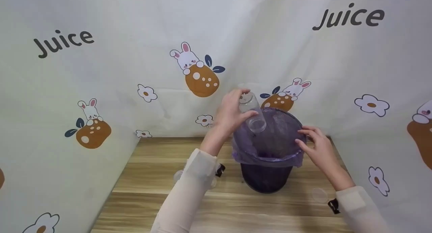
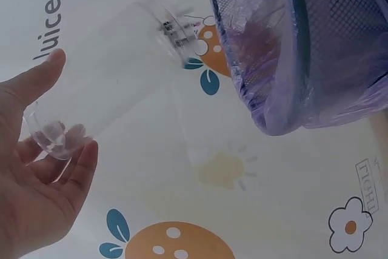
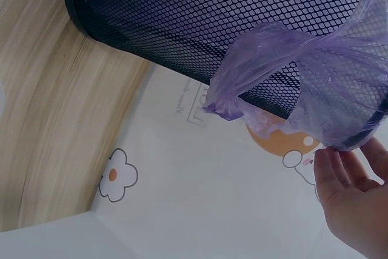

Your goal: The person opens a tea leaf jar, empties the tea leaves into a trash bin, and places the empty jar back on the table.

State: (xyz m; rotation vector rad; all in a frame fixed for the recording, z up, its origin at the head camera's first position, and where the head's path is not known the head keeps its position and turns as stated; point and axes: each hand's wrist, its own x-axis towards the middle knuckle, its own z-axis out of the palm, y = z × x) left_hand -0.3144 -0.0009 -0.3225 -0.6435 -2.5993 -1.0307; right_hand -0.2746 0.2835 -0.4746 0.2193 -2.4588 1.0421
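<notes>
My left hand [image 1: 231, 111] grips a clear plastic cup [image 1: 253, 113], its thumb and fingers around one end. The cup tilts, its far end over the mouth of a dark mesh trash bin [image 1: 265, 179]. In the left wrist view, the fingers curl around the near end of the cup [image 2: 115, 77], and pinkish shapes show through the plastic there. A thin purple trash bag [image 1: 243, 152] lines the bin and folds over its rim. My right hand [image 1: 319, 143] touches the right side of the lined rim, thumb and fingers spread. In the right wrist view its fingertips [image 3: 327, 165] meet the bag's edge.
The bin stands on a wood-grain surface [image 1: 152, 192]. A clear round piece [image 1: 319, 195] lies right of the bin, and another [image 1: 178, 175] sits by the left sleeve. Pale printed sheeting [image 1: 118, 74] surrounds the back and sides.
</notes>
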